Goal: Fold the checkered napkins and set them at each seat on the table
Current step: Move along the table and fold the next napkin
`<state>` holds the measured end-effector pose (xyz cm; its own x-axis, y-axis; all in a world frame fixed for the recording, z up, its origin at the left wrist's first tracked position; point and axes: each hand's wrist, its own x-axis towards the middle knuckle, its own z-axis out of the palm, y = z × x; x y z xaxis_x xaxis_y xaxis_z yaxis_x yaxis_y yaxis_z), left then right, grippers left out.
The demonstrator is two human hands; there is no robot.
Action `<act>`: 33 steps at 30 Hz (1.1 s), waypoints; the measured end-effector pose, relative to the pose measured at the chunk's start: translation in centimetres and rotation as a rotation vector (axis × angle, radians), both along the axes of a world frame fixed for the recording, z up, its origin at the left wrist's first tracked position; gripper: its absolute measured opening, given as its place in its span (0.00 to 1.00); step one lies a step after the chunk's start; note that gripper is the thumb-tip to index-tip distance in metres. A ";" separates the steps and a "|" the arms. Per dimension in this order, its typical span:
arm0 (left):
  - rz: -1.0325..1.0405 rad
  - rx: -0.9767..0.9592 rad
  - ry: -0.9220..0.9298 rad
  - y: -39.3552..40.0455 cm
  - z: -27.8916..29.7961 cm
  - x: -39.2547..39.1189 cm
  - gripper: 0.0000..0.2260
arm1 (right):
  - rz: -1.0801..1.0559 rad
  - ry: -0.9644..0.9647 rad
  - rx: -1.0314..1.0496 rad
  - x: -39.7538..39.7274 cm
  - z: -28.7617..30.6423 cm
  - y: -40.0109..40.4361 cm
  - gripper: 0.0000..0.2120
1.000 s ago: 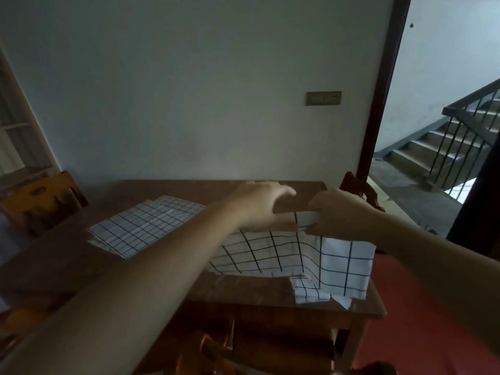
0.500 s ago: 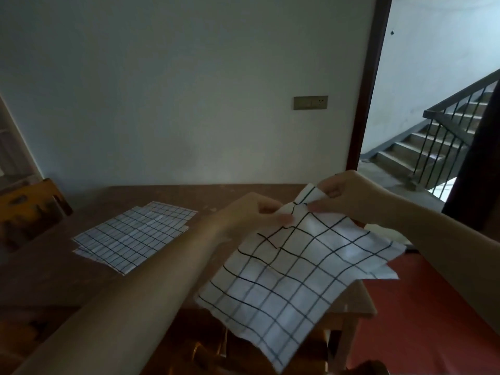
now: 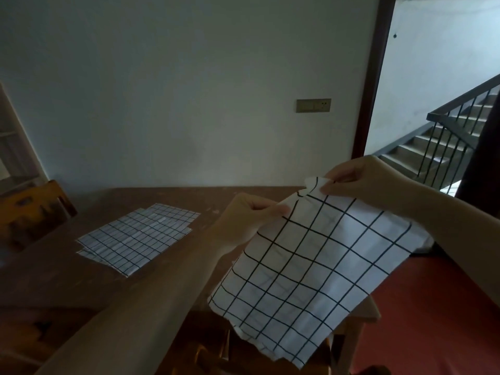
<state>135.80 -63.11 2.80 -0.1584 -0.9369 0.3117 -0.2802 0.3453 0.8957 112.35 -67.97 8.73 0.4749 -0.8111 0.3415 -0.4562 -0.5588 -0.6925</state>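
A white napkin with a black grid [image 3: 311, 266] hangs in the air over the right end of the brown wooden table [image 3: 54, 280]. My left hand [image 3: 246, 220] pinches its upper left edge. My right hand [image 3: 359, 185] pinches the top corner, a little higher and further right. The cloth slopes down toward me and covers the table's right corner. A flat stack of checkered napkins [image 3: 135, 239] lies on the table to the left, apart from both hands.
A wooden chair back [image 3: 29, 212] stands at the table's left end. Another chair [image 3: 216, 358] is tucked in below the near edge. A grey wall runs behind the table. At right are a dark door frame [image 3: 373, 77], red floor [image 3: 446, 320] and a staircase [image 3: 446, 136].
The napkin lay partly on the table's right end a second ago; both hands have lifted it clear, and it now hangs spread out. My right hand has risen to the right.
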 end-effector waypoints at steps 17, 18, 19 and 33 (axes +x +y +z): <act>0.121 -0.141 -0.121 0.7 -0.1 -1.1 0.07 | -0.250 0.153 0.056 1.8 0.4 1.0 0.23; 0.130 -0.156 -0.130 0.7 -0.2 -1.1 0.07 | -0.250 0.148 0.080 1.8 0.2 1.0 0.23; 0.139 -0.167 -0.136 0.7 -0.3 -1.1 0.07 | -0.241 0.137 0.105 1.7 0.1 1.0 0.23; 0.102 -0.108 0.037 1.5 0.0 0.2 0.03 | 0.009 0.076 0.029 1.8 -0.9 1.5 0.09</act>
<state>136.01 -61.61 2.84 -0.0509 -0.9083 0.4151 -0.2859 0.4115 0.8654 114.12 -66.44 7.85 0.5062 -0.8155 0.2804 -0.5033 -0.5434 -0.6718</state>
